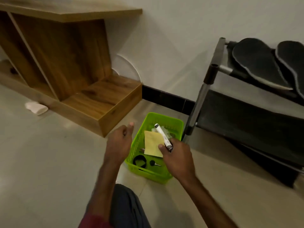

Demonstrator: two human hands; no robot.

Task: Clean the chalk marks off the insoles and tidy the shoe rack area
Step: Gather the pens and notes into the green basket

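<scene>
A wooden shelf unit (65, 55) stands at left, with a white cloth (36, 108) on the floor beside it. Two dark insoles (256, 63) lie on the black shoe rack (246, 120), blurred and cut off at right. Hands partly hide the contents of the green basket (164, 116). Over it, the right grip (177, 158) pinches a white marker (163, 136) and a yellow sheet (152, 143). The left grip (119, 142) hovers released.

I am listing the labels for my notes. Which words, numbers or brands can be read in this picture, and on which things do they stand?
Nothing can be read.
The white marker in the right hand: dark print on its barrel, too blurred to read.
The yellow sheet: no writing shows.
</scene>
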